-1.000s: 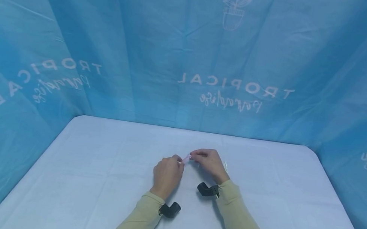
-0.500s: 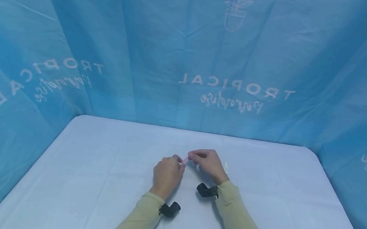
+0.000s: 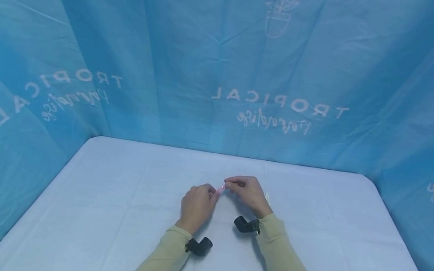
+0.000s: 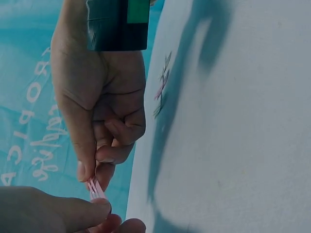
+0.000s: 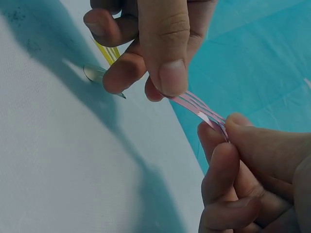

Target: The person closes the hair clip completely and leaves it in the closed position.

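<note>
Between my two hands, above the white table, is a small glossy pink hair clip point(image 5: 197, 106), slim, bowed and slit lengthwise into thin bands. My left hand point(image 3: 198, 205) pinches one end between thumb and forefinger. In the right wrist view that left thumb point(image 5: 170, 58) covers the clip's upper end. The other end sits in the fingertips of my right hand point(image 3: 248, 195), thumb against forefinger. From the left wrist view only a short slit piece of the pink clip point(image 4: 96, 188) shows between the hands. The right hand's remaining fingers are curled inward.
Small slit pieces point(image 4: 163, 87) in pink and green lie on the table point(image 3: 142, 225) behind my right hand. A yellow piece point(image 5: 108, 51) and a pale one point(image 5: 94, 74) lie beyond my left hand. Blue curtains point(image 3: 193, 61) surround the table. Black cameras point(image 3: 199, 246) sit at both wrists.
Both hands keep hold of the pink clip in nearly the same place. The right fingertips shifted slightly left, then back, and the clip's visible part now looks narrower than a second ago.
</note>
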`<state>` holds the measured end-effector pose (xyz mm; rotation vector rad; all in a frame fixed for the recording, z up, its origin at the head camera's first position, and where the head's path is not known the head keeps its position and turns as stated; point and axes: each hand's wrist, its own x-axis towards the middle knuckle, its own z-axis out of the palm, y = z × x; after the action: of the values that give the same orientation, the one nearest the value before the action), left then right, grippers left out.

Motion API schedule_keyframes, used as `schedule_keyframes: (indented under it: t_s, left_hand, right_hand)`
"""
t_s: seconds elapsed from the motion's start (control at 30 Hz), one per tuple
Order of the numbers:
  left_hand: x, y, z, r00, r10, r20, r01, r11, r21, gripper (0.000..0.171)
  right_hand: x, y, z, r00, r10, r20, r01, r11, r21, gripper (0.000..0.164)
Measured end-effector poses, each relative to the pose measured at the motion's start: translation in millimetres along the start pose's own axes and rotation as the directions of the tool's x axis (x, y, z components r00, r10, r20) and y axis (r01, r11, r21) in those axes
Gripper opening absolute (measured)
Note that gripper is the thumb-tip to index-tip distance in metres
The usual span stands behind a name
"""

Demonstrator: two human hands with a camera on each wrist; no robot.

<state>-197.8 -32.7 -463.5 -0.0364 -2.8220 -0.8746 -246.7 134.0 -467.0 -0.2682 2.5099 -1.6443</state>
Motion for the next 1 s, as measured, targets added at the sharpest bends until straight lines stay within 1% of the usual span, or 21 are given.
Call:
schedule_keyframes:
  t_s: [0.1, 0.33, 0.5, 0.6, 0.73, 0.9, 1.0]
  left_hand:
    - [0.8, -2.5, -0.9, 1.000, -0.001, -0.001, 0.001, 1.000, -0.020, 0.017]
    - [4.7, -4.8, -4.7, 1.000, -0.003, -0.002, 0.003, 0.998, -0.066, 0.014]
    - [6.1, -6.1, -5.2, 1.000, -0.023, 0.011, 0.024, 0.997, -0.068, 0.013]
    - [7.5, -5.3, -4.9, 0.999, -0.038, 0.023, 0.039, 0.997, -0.070, 0.013]
    - [7.6, -3.8, -4.7, 0.999, -0.041, 0.031, 0.044, 0.996, -0.073, 0.013]
    - [5.6, -2.8, -8.0, 0.999, -0.031, 0.005, 0.032, 0.997, -0.070, 0.010]
    - [5.4, -3.0, -9.4, 1.000, -0.027, -0.006, 0.026, 0.998, -0.065, 0.010]
  right_hand:
    - [-0.6, -0.4, -0.1, 1.000, 0.018, 0.006, -0.018, 1.000, 0.015, 0.025]
    - [0.0, -0.3, -2.9, 0.999, 0.014, 0.041, -0.015, 0.999, 0.029, 0.032]
    - [-0.1, 0.9, -4.7, 0.996, 0.032, 0.086, -0.036, 0.998, 0.056, 0.035]
    - [-0.5, 1.1, -6.4, 0.994, 0.045, 0.098, -0.051, 0.997, 0.058, 0.036]
    - [-1.2, 1.9, -7.3, 0.995, 0.032, 0.092, -0.035, 0.999, 0.033, 0.033]
    - [-1.5, 1.2, -5.4, 0.998, 0.005, 0.068, -0.003, 1.000, -0.021, 0.026]
    - [-0.3, 0.5, -3.9, 0.999, 0.002, 0.046, 0.001, 0.998, -0.062, 0.022]
